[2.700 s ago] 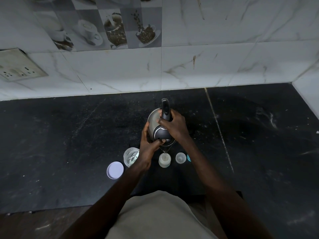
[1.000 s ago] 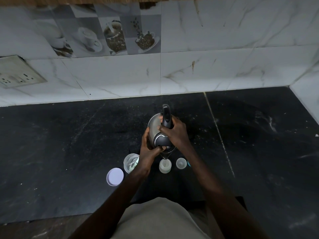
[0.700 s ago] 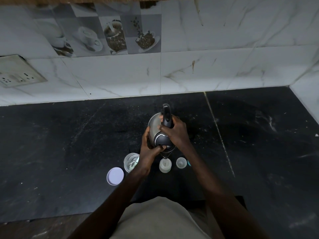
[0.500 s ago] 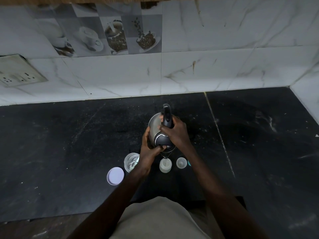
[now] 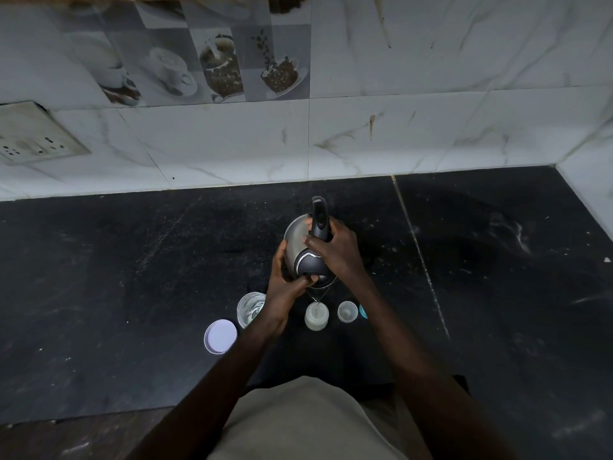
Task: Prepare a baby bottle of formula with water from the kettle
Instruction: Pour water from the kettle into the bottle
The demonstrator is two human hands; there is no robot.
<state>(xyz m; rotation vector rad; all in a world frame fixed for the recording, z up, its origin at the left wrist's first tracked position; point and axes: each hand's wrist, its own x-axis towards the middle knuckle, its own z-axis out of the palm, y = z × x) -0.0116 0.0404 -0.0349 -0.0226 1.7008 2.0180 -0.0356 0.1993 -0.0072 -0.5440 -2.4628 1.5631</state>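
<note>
On the black counter [image 5: 132, 293] I had the kettle [image 5: 295, 240] tipped toward me, its spout low over the bottle [image 5: 316, 318]. My right hand [image 5: 338, 257] was wrapped tight round the handle. My left hand [image 5: 282, 290] cupped the steel side, thumb pressed on the dark top. The bottle stood open on the counter just under the spout, and a thin stream seemed to fall into it. I judged the pour under way. The contents looked pale, but I couldn't tell the level. Capping and shaking were left. A jar [image 5: 251, 308] stood left of the bottle, a round lid [image 5: 220, 336] flat beside it, and a small cap [image 5: 347, 312] to the right.
</note>
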